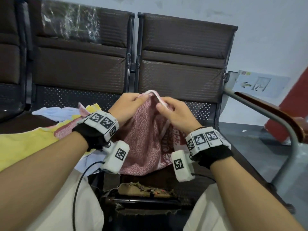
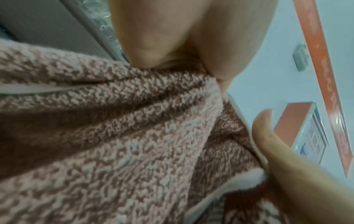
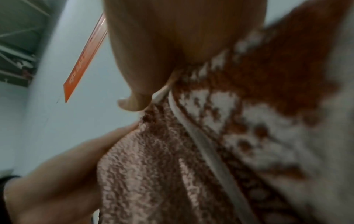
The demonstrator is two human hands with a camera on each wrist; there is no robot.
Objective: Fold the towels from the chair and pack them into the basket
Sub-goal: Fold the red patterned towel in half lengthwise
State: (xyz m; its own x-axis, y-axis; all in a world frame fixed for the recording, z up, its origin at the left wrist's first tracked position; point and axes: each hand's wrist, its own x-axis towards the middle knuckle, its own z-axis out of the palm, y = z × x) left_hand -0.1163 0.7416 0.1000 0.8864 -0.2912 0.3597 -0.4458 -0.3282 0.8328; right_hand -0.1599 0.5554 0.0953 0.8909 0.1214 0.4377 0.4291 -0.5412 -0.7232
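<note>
I pinch the pink patterned towel by its white hem in both hands, unfolded; more towels wait on the chair; no basket visible.

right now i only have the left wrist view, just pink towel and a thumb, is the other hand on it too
Observer: Yes. The right hand pinches the white hem of the pink patterned towel, close beside the left hand.
Operator: is the towel lifted or flat
Observer: Lifted at the hem; its lower part drapes onto the brown chair seat.
Operator: any other towels left
Observer: Yes, a yellow towel and a pale blue one lie crumpled on the seat to the left.
Operator: see the basket
Observer: No basket shows in any view.
</note>
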